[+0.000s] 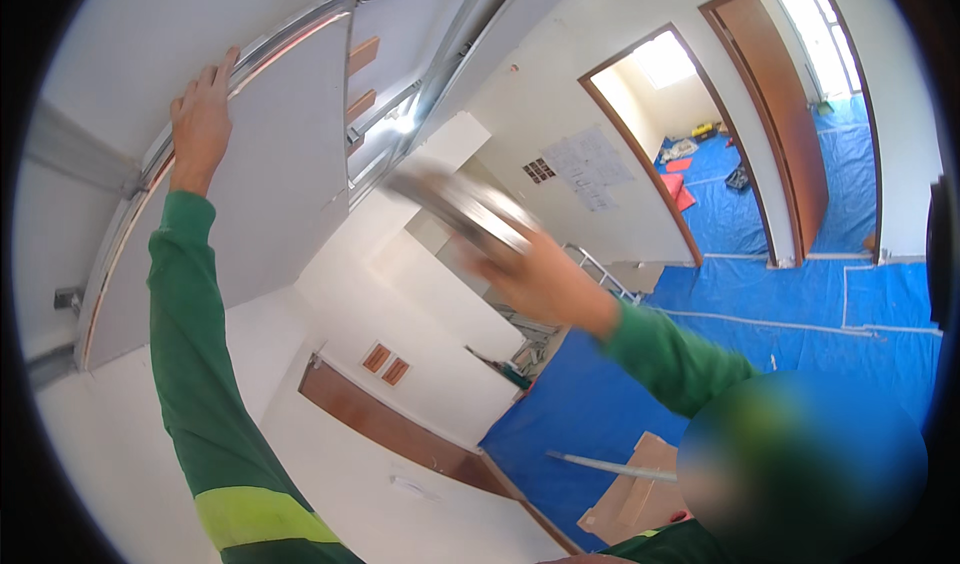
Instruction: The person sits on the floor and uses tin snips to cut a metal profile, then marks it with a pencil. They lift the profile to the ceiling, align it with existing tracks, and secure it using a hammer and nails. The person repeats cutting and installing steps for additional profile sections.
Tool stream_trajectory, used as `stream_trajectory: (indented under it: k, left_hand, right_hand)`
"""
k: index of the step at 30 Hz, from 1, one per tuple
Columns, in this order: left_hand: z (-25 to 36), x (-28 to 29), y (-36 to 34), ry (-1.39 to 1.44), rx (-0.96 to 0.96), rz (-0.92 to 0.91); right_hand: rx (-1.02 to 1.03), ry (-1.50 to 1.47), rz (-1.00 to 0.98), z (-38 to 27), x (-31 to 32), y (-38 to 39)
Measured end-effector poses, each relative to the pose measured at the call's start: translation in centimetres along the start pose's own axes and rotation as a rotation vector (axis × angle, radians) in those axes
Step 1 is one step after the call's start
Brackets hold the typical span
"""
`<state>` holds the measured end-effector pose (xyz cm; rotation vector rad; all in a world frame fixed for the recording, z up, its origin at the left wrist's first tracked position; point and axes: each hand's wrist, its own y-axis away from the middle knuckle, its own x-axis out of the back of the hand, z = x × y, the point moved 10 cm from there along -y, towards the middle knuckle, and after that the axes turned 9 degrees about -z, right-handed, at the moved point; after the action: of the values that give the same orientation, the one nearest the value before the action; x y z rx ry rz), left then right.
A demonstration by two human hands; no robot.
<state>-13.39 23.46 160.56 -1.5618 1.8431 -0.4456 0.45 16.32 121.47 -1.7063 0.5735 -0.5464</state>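
Note:
Overhead at the left, my left hand (202,119) rests against the curved-looking edge of a grey-white board (260,164). Its fingers are stretched out over the metal channel (290,44) running along that edge. Near the middle of the view, my right hand (530,274) is closed around a silvery, bar-like metal thing (475,209). Motion smears this thing, so its exact kind cannot be made out. The far end looks darker and points up and left, toward the ceiling opening. Both of my arms wear green sleeves.
Metal ceiling framing (450,54) and a lit lamp (403,122) show beyond the board. Blue sheeting (560,414) covers the floor, with cardboard (640,489) and a metal strip (605,464) on it. A ladder (600,272) and doorways stand right. A blurred patch hides the lower right.

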Motion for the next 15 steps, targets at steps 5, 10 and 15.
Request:
stream_trajectory:
  k: [5,10,15]
  left_hand:
    - [2.2,-1.4,-2.7,0.039,0.035,-0.168]
    - [2.6,-1.2,-3.2,0.045,0.068,-0.167]
    - [1.8,-0.7,-3.8,-0.062,0.069,-0.166]
  right_hand:
    - [-0.821,-0.075,-0.045,7.9,4.5,38.7]
    - [-1.671,-0.010,0.428,-0.1,12.0,90.8]
    - [-2.037,0.546,0.033,-18.5,21.3,112.5]
